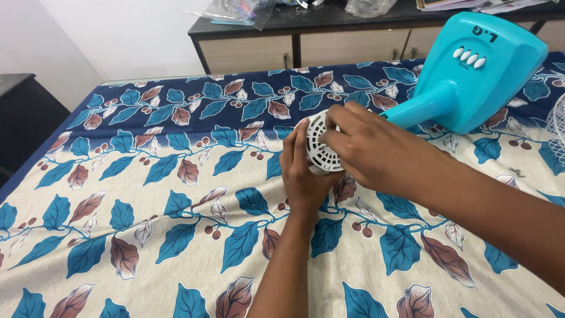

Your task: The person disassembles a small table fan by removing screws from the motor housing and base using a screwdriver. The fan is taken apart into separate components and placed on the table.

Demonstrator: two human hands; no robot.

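A turquoise table fan body [471, 76] lies on its side on the leaf-patterned bed sheet [147, 194], its base with white push buttons at the upper right. Its white vented motor housing [321, 144] points left. My left hand [303, 174] cups the housing from below and from the left. My right hand [371, 147] wraps over the housing from the right, fingers on its top edge. The neck of the fan is partly hidden behind my right hand.
A white wire fan grille [558, 121] shows at the right edge. A small screw [517, 171] lies on the sheet near it. A dark sideboard [306, 41] with plastic bags and papers stands behind the bed. A black cabinet [23, 115] is at left.
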